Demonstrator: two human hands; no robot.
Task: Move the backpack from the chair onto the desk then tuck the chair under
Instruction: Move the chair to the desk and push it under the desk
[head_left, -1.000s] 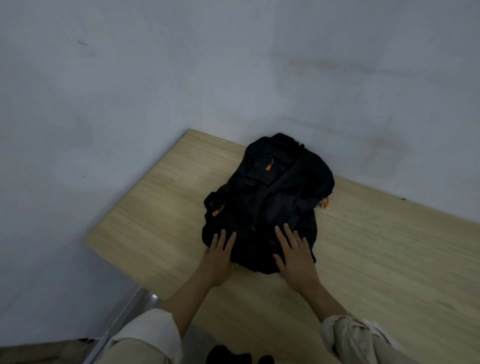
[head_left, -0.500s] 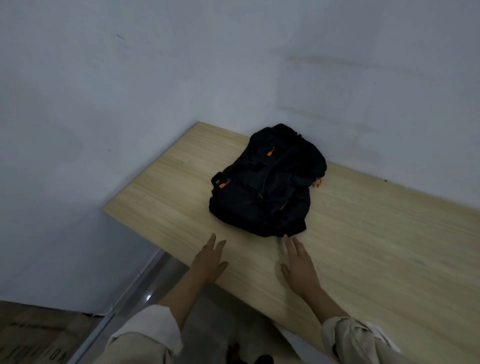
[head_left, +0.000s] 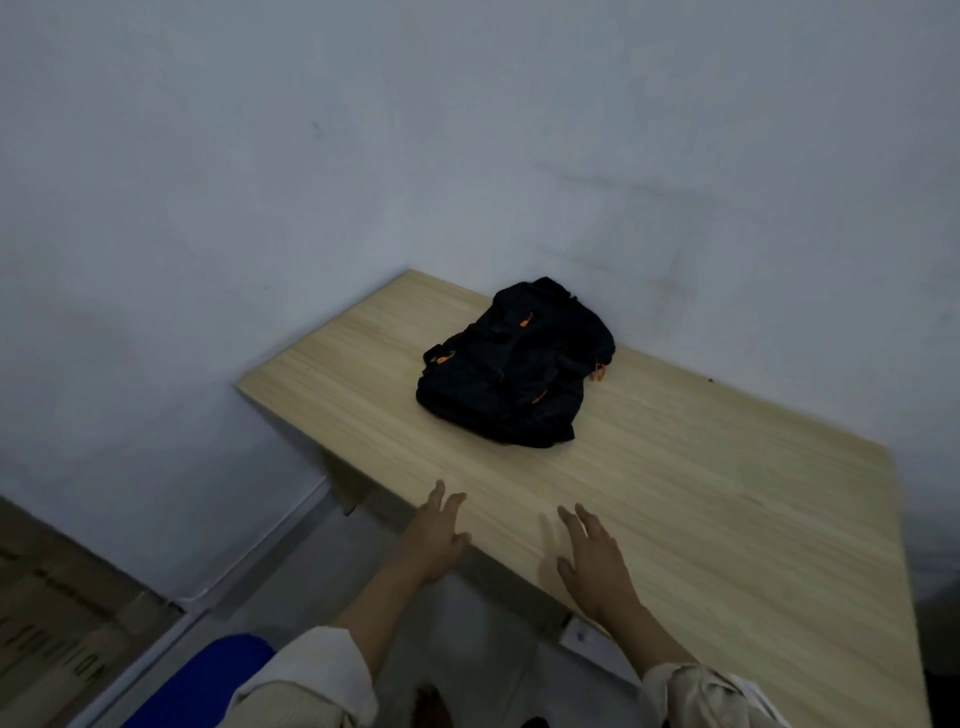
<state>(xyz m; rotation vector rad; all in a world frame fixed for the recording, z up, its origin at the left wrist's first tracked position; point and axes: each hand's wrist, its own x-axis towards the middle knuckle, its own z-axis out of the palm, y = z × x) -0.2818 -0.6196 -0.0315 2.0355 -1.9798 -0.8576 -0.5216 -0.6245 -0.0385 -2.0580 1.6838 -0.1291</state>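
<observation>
1. Both hands are empty. On the left hand the fingers are spread loosely, and the palm is over the near edge of the pale wood-grain desk top; I cannot tell if it touches the edge.
2. On the right hand the fingers are also spread and flat, palm down, low over the desk surface just inside the same edge. It holds nothing.
3. Beyond both hands, well apart from the fingertips, the black fabric backpack with small orange zipper pulls lies flat on the desk, near the grey-white wall at the far side.
4. Judging from this, the first step is finished: the backpack is on the desk and no hand is on it.
5. The step in hand is therefore the chair. Below the left forearm, at the bottom of the view, a rounded blue shape shows; it is probably part of the chair, but too little is visible to be sure.
6. The next move calls for both hands to come down and back toward the body, to take hold of the chair and push it forward under the desk edge.
7. The desk's bracket, under the edge below the right wrist, may stand in the way, so the chair should go in to the left of it.
</observation>
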